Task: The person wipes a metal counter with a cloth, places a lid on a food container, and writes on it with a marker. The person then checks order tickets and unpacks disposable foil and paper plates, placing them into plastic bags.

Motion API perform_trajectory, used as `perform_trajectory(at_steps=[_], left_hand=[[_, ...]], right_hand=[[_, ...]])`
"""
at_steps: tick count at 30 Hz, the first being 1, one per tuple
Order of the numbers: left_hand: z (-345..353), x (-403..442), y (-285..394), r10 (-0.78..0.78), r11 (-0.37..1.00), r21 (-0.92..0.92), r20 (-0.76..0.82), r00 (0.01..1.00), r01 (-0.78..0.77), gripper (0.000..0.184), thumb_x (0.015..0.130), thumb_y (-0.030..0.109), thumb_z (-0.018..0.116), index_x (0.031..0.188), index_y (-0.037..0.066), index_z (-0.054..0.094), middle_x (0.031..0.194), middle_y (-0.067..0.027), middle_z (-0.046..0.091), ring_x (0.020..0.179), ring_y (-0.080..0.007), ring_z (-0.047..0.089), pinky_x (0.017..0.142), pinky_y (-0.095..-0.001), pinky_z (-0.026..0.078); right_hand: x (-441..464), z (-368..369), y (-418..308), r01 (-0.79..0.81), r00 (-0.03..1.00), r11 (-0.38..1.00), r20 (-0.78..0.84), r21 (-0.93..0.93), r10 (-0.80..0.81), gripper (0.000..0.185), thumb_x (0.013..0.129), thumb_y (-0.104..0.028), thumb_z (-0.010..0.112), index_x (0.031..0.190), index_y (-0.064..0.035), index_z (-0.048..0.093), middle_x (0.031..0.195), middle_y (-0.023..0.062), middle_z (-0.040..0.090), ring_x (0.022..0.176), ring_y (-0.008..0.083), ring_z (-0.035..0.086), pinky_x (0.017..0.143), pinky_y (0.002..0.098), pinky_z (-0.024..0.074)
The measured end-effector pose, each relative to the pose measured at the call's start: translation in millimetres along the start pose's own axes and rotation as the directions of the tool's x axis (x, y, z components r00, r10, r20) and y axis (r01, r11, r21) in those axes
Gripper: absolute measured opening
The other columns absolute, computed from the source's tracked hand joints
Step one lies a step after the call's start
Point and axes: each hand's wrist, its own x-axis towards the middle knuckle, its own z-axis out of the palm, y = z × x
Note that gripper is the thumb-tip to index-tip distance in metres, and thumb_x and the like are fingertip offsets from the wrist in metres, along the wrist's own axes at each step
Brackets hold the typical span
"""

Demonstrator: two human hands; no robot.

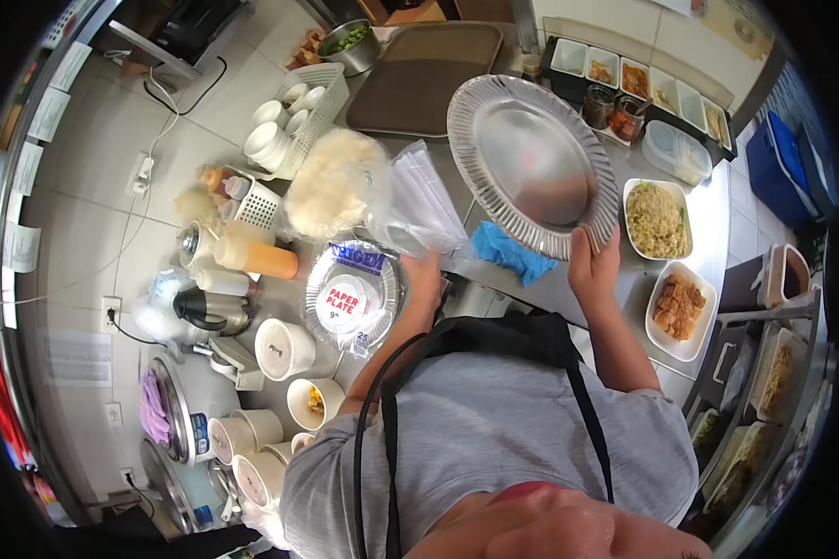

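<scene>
My right hand grips the lower right rim of a round silver plate with a fluted edge, raised and tilted over the counter. At the edge of some clear plastic wrapping, my left hand has its fingers closed, their tips partly hidden. Just left of that hand is a wrapped pack of paper plates, its label facing up. White folded sheets show beside the plastic. Under the silver plate's lower edge lies a crumpled blue cloth.
Fried rice and browned chunks of food sit in white dishes at right. A brown tray lies behind, near a white basket of cups. Bottles and paper tubs crowd the left side.
</scene>
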Motion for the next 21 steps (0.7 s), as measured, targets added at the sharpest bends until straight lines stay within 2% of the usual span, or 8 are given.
perform_trajectory(at_steps=[3,6,9,11,13,16,19,21], left_hand=[[-4,10,18,-0.288,0.957,-0.033,0.028,0.957,0.288,0.035,0.083,0.012,0.042,0.114,0.001,0.033,0.094,-0.0097,0.048,0.077,-0.0159,0.05,0.064,-0.0264,0.043],[-8,23,29,-0.096,0.987,-0.134,-0.051,0.994,0.088,0.025,0.084,0.009,0.04,0.108,0.004,0.042,0.074,-0.0029,0.05,0.058,-0.0068,0.045,0.048,-0.0213,0.036],[-2,44,56,0.205,0.976,0.104,-0.164,0.965,-0.19,0.026,0.087,0.01,0.033,0.108,-0.002,0.042,0.089,-0.0083,0.054,0.074,-0.0145,0.052,0.064,-0.0249,0.042],[-3,68,82,0.457,0.838,0.372,-0.083,0.885,-0.398,0.028,0.088,0.013,0.033,0.107,-0.004,0.043,0.095,-0.0111,0.054,0.083,-0.018,0.052,0.073,-0.0274,0.041],[3,87,124,0.378,0.917,0.162,-0.055,0.924,-0.366,0.027,0.087,0.014,0.035,0.104,-0.003,0.046,0.078,-0.0069,0.055,0.069,-0.0143,0.052,0.061,-0.0248,0.042],[1,107,176,0.128,0.991,-0.044,0.105,0.986,-0.124,0.024,0.085,0.015,0.04,0.098,0.0,0.052,0.059,0.0009,0.046,0.05,-0.0067,0.041,0.044,-0.0205,0.034],[5,124,210,0.053,0.997,-0.062,0.177,0.983,-0.043,0.023,0.085,0.017,0.041,0.095,0.002,0.055,0.053,0.0053,0.038,0.042,-0.0024,0.032,0.037,-0.0182,0.024],[8,130,230,0.043,0.989,0.126,0.21,0.977,-0.071,0.025,0.085,0.02,0.041,0.093,0.002,0.057,0.054,0.0049,0.039,0.042,-0.0032,0.033,0.038,-0.0186,0.025]], right_hand=[[12,8,2,-0.031,0.995,0.998,0.097,-0.061,0.036,0.044,0.076,0.0,0.045,0.119,0.0036,0.034,0.103,0.0177,0.052,0.095,0.0245,0.053,0.08,0.0278,0.0387],[18,14,2,0.003,0.994,0.999,0.11,-0.047,0.002,0.045,0.075,0.001,0.044,0.119,0.0028,0.034,0.103,0.018,0.053,0.097,0.0251,0.053,0.08,0.0279,0.0387],[30,11,-14,-0.023,0.997,0.999,0.081,0.041,0.019,0.043,0.075,0.0,0.045,0.117,0.0025,0.036,0.097,0.0167,0.055,0.09,0.0229,0.055,0.078,0.0275,0.0399],[41,6,-27,-0.032,0.998,0.997,0.053,0.076,0.028,0.04,0.076,-0.001,0.045,0.115,0.0027,0.037,0.094,0.016,0.056,0.085,0.0214,0.056,0.075,0.0271,0.0407],[57,4,-36,-0.002,1.0,0.985,0.003,0.172,0.002,0.037,0.075,-0.002,0.044,0.112,0.0022,0.039,0.09,0.0131,0.056,0.081,0.0173,0.054,0.074,0.0263,0.04],[76,-1,-43,0.013,1.0,0.963,-0.022,0.268,-0.008,0.038,0.074,-0.001,0.043,0.112,0.0015,0.04,0.091,0.0106,0.056,0.085,0.0156,0.052,0.077,0.0254,0.038],[104,-13,-62,-0.096,0.995,0.953,0.028,0.288,0.092,0.041,0.071,0.0,0.043,0.111,0.0007,0.04,0.093,0.0067,0.055,0.086,0.0144,0.05,0.078,0.0248,0.0369],[126,-16,-72,-0.204,0.979,0.887,0.069,0.414,0.193,0.038,0.069,0.001,0.044,0.107,-0.0013,0.043,0.089,0.0033,0.053,0.077,0.0107,0.048,0.069,0.0228,0.0381]])
